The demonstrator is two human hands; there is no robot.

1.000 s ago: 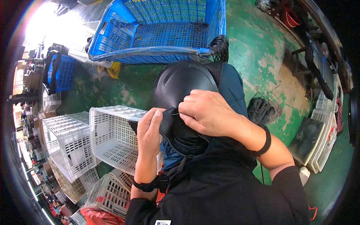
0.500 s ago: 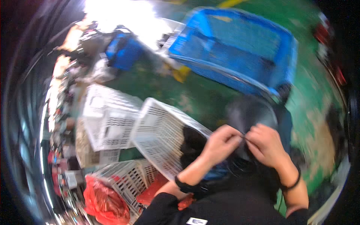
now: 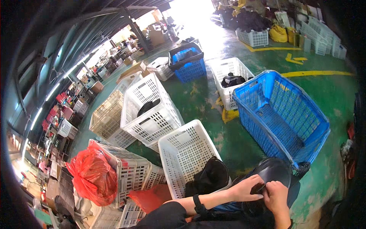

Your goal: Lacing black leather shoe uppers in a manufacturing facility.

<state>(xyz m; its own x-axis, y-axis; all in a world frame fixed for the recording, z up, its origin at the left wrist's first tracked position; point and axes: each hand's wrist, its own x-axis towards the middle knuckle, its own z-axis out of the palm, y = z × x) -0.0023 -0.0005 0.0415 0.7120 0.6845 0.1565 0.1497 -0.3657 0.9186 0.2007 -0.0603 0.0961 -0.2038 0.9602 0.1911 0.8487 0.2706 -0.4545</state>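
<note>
My left hand (image 3: 248, 188) and my right hand (image 3: 276, 194) are close together at the lower right, both with curled, pinching fingers. They are over a glossy black rounded piece (image 3: 271, 170) in my lap, whose exact kind I cannot tell. Whatever is between the fingertips is too small or hidden to make out. A black band (image 3: 198, 204) circles my left wrist. Beside my left forearm stands a white perforated crate (image 3: 179, 147) with soft black items (image 3: 211, 173) in its near end.
A large blue basket (image 3: 263, 131) stands ahead to the right. More white crates (image 3: 152, 128) stand to the left, one bearing a red plastic bag (image 3: 93, 175). Further off are a smaller blue basket (image 3: 190, 70), a white crate with black items (image 3: 228, 97) and yellow floor lines (image 3: 316, 73).
The view has tilted up and shows more of the hall. My hands appear lower in the picture, still together at the black piece, with the fingers slightly shifted.
</note>
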